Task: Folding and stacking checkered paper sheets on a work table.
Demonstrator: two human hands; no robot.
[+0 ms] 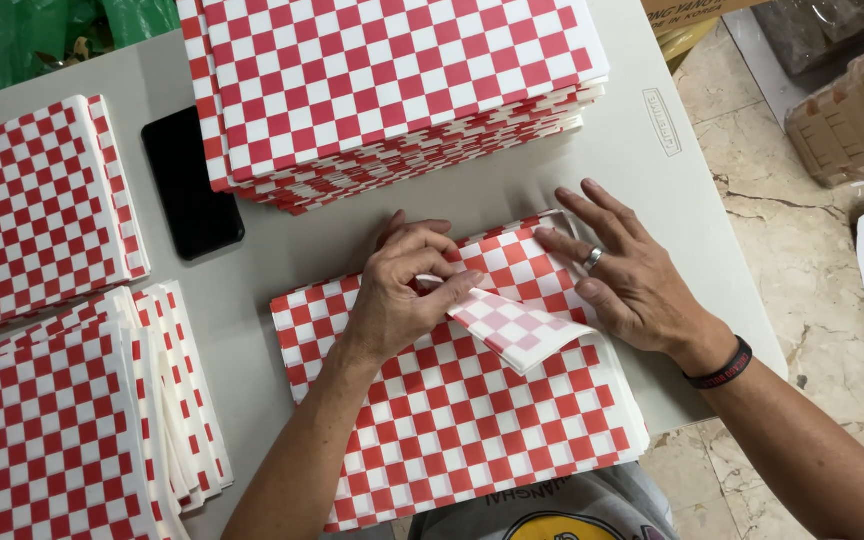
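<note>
Two hands are at work on one red-and-white checked paper sheet (pixel 452 400), which lies flat at the near edge of the pale grey surface (pixel 492 190), directly in front of the person. All positions below are given relative to this sheet. Left hand (pixel 397 300) rests on the sheet's upper middle, its fingers pinching a folded-over corner flap (pixel 514 332) that shows the paler reverse side. Right hand (pixel 627 275) lies open and flat, palm down, on the sheet's upper right corner, gripping nothing; it wears a ring (pixel 593 259), with a dark wristband (pixel 720 367) at the wrist. Judged from this posture, a fold is in hand, with the flap turned in and not yet creased; the next move appears to call for steady pressure from the flat hand while the flap is aligned with the checks. Beyond the sheet stands a tall stack of checked sheets (pixel 392 80). Left of it lie two lower stacks of folded pieces (pixel 32 210) (pixel 62 430), and up-left a black phone (pixel 190 185) lies face down. Right of the sheet the surface ends and a beige marble floor (pixel 752 180) shows, with brown moulded trays (pixel 857 110) further right. Green plastic (pixel 42 35) shows at the far upper left.
</note>
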